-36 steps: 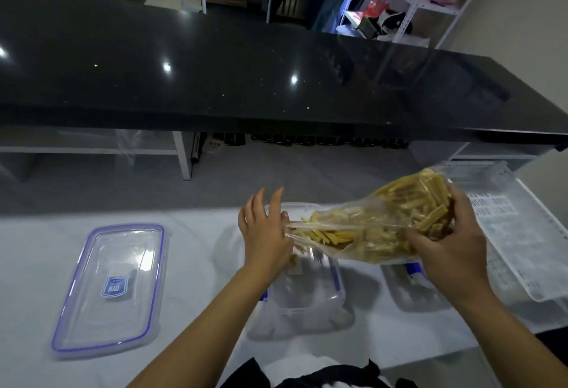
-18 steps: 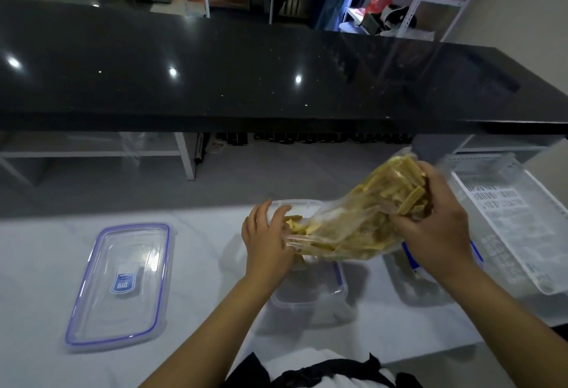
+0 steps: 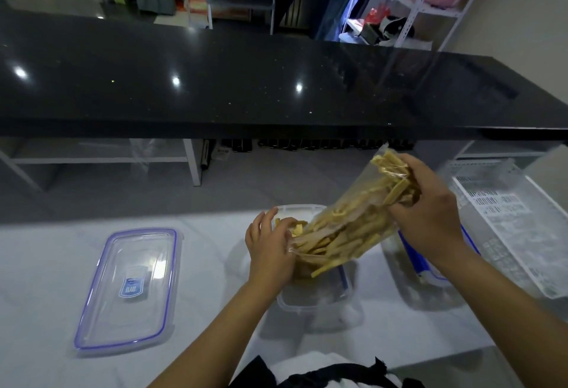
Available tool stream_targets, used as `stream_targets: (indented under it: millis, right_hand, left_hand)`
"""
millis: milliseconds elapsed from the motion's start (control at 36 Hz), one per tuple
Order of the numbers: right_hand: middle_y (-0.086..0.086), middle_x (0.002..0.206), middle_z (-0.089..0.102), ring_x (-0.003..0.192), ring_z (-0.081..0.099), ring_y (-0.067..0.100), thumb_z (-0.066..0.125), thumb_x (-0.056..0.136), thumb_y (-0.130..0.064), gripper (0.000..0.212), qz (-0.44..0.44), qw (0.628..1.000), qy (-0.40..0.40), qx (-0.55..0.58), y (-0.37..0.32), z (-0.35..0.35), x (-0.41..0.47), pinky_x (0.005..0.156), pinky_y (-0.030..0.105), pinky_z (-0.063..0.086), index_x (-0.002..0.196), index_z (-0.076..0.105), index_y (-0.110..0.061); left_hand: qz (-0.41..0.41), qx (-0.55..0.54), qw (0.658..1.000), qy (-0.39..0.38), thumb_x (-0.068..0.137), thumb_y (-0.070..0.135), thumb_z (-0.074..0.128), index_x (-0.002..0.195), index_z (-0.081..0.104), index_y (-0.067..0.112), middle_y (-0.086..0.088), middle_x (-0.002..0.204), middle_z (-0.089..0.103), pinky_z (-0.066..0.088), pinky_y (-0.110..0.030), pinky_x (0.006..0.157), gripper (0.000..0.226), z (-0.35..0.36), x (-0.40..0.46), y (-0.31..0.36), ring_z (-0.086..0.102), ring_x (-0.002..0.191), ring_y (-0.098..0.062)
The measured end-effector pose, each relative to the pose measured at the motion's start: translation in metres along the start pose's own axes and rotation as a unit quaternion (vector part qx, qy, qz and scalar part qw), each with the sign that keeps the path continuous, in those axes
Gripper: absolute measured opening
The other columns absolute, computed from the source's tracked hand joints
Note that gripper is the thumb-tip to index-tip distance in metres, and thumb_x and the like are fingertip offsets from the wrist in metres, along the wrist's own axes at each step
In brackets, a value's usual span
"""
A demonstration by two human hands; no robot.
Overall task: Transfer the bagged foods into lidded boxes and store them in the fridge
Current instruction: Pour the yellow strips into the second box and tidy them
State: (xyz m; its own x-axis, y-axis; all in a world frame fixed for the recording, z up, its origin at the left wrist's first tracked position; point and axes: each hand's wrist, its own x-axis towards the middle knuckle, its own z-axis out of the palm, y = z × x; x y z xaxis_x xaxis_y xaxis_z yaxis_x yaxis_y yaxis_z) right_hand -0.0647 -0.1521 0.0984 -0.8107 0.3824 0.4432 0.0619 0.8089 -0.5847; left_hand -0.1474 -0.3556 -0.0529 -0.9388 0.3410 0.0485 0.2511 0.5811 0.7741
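Observation:
A clear plastic bag of yellow food sticks (image 3: 347,227) is tilted steeply, its mouth down over an open clear box (image 3: 316,295) on the white counter. My right hand (image 3: 430,218) grips the raised closed end of the bag. My left hand (image 3: 270,249) holds the bag's mouth at the box's left side. A few sticks poke out of the mouth into the box. A clear lid with a blue seal (image 3: 129,289) lies flat to the left. A second box with a blue-edged lid (image 3: 430,283) sits right of the open box, partly hidden by my right arm.
A white perforated basket (image 3: 516,227) stands at the right on the white counter (image 3: 46,264). A raised black countertop (image 3: 246,89) spans the back above it. Metal shelves with goods stand in the room behind.
My right hand has lifted the bag's closed end higher, so the bag tilts more steeply toward the box. My left hand has stayed at the mouth, and sticks have slid down.

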Motion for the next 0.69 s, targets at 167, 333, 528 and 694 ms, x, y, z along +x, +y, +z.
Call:
stream_targets:
  millis: [167, 333, 528, 694]
  right_hand:
    - [0.003, 0.114, 0.066, 0.102, 0.062, 0.024, 0.071, 0.072, 0.008, 0.07, -0.026, 0.999, -0.021, -0.021, -0.006, 0.0, 0.005, 0.086, 0.043, 0.054, 0.136, 0.055, -0.016]
    - [0.002, 0.111, 0.065, 0.099, 0.062, 0.024, 0.067, 0.076, 0.006, 0.068, -0.033, 0.999, -0.03, -0.018, -0.011, -0.003, 0.015, 0.084, 0.047, 0.056, 0.138, 0.053, -0.019]
    - [0.003, 0.112, 0.065, 0.102, 0.059, 0.022, 0.067, 0.075, 0.005, 0.069, -0.068, 0.994, -0.041, -0.069, -0.018, 0.0, 0.025, 0.084, 0.046, 0.054, 0.138, 0.053, -0.02]
    - [0.005, 0.112, 0.065, 0.101, 0.059, 0.021, 0.069, 0.078, 0.003, 0.066, -0.109, 0.988, -0.067, -0.09, -0.025, 0.008, 0.029, 0.08, 0.041, 0.054, 0.14, 0.053, -0.017]
  left_hand:
    - [0.004, -0.033, 0.999, 0.007, 0.103, 0.027, 0.051, 0.12, 0.066, 0.033, 0.007, 0.154, 0.039, 0.016, -0.037, 0.118, 0.023, -0.002, -0.003, 0.001, 0.021, 0.146, -0.02]
    - [0.048, -0.043, 0.998, -0.003, 0.095, 0.031, 0.064, 0.12, 0.065, 0.033, 0.004, 0.151, 0.042, 0.018, -0.037, 0.116, 0.025, -0.009, -0.006, 0.005, 0.026, 0.145, -0.02]
    - [0.029, -0.018, 0.975, -0.218, 0.077, 0.036, 0.078, 0.152, 0.024, 0.044, 0.008, 0.161, 0.021, 0.02, -0.045, 0.122, 0.093, -0.048, 0.001, 0.003, 0.012, 0.149, -0.019]
    - [0.033, -0.156, 0.961, -0.225, 0.066, 0.06, 0.083, 0.145, 0.023, 0.061, 0.012, 0.159, 0.03, 0.042, -0.04, 0.106, 0.1, -0.093, 0.014, 0.04, 0.034, 0.135, -0.011]
